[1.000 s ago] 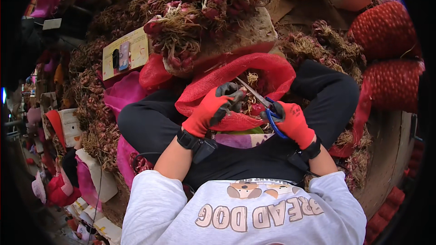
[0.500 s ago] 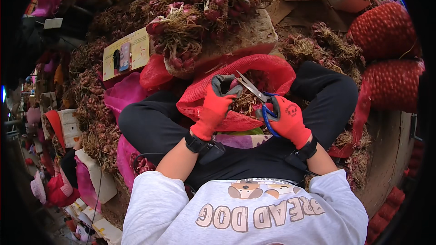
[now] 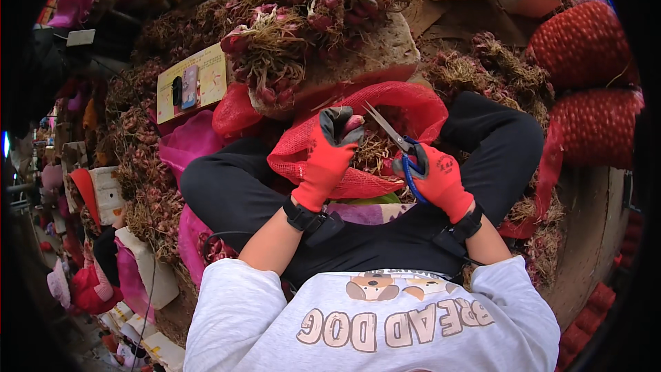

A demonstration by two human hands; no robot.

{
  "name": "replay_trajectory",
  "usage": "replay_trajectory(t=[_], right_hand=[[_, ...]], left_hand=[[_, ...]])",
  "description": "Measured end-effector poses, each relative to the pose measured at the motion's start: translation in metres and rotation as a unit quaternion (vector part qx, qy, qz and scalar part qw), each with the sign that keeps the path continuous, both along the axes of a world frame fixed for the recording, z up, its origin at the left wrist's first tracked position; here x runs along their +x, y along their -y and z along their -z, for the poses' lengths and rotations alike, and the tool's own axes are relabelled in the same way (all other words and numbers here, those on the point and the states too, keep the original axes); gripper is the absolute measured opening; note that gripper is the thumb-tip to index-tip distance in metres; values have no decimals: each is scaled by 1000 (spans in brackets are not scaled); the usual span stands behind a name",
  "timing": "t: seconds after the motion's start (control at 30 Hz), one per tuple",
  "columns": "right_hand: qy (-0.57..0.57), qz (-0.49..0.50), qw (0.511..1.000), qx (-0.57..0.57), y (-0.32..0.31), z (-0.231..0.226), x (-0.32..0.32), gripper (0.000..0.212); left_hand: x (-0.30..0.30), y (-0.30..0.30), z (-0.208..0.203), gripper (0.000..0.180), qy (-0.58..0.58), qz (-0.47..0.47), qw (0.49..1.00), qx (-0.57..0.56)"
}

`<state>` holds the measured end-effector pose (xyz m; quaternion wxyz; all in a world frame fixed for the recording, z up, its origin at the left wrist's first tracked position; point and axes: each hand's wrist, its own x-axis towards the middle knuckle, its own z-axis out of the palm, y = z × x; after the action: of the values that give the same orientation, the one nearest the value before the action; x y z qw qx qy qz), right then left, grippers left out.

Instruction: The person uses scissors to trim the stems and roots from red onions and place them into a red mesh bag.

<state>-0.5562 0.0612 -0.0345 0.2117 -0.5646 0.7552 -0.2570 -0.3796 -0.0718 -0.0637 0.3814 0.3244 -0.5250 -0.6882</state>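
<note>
Both hands wear red work gloves with grey palms. My left hand (image 3: 329, 155) is closed round a small pink shallot (image 3: 353, 123), whose bulb shows between thumb and fingers. My right hand (image 3: 435, 178) grips a pair of scissors (image 3: 394, 134) by the blue handles. Their blades point up and left, slightly parted, just right of the shallot and apart from it. Beneath both hands, a red mesh bag (image 3: 303, 143) lies spread between my legs, with shallots and dry trimmings (image 3: 375, 153) inside its rim.
Beyond the bag, bunches of shallots with dry roots (image 3: 275, 34) are heaped on a foam block (image 3: 379, 52). A phone (image 3: 189, 86) rests on a yellow box (image 3: 213, 72) at left. Filled red mesh sacks (image 3: 585, 45) are stacked at right. More shallots (image 3: 148, 186) lie along the left.
The scissors have drawn slightly right, away from the shallot. My left hand has tilted a little, and more of the shallot's bulb shows now.
</note>
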Motion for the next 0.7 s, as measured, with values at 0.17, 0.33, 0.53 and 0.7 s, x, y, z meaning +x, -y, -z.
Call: replay_trajectory(t=[0.17,0.33,0.53,0.7], right_hand=[[-73,-25,997,0,1,2,1,40],[14,-24,997,68,4,-11,4,37],[263,55,961,61,3,11,-13,29],[547,72,833,45,51,-25,4,21]], left_hand=[[2,-1,-8,55,-1,2,1000,12],[5,2,8,54,-77,-6,992,95],[1,14,-25,48,-18,54,998,8],[0,-1,-20,40,18,129,991,-11]])
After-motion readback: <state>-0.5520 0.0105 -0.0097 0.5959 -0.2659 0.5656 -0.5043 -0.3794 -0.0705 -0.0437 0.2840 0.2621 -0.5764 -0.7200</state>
